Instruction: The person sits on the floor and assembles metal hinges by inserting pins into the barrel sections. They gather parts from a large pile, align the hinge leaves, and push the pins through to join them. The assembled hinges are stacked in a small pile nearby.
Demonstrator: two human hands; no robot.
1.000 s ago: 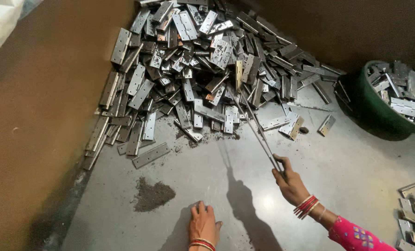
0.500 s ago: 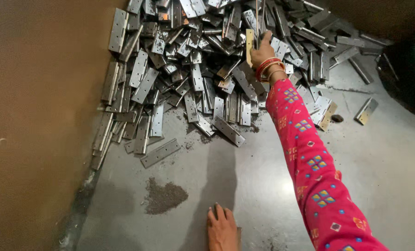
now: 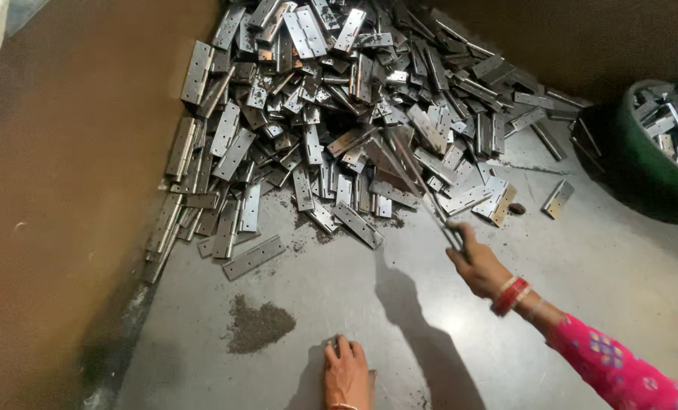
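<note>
My right hand grips the near end of a long thin metal rod whose far end pokes into a big heap of flat steel hinge plates piled in the corner. The arm wears a pink patterned sleeve and red bangles. My left hand rests flat on the grey floor at the bottom edge, fingers together, with a small metal piece partly under it.
A brown wall runs along the left. A green tub holding more hinge plates stands at the right. A dark patch of metal dust lies near my left hand. Loose plates lie at the heap's edge.
My right arm has pulled back from deep in the heap to the near floor, now holding the rod again. The left hand has stayed on the floor.
</note>
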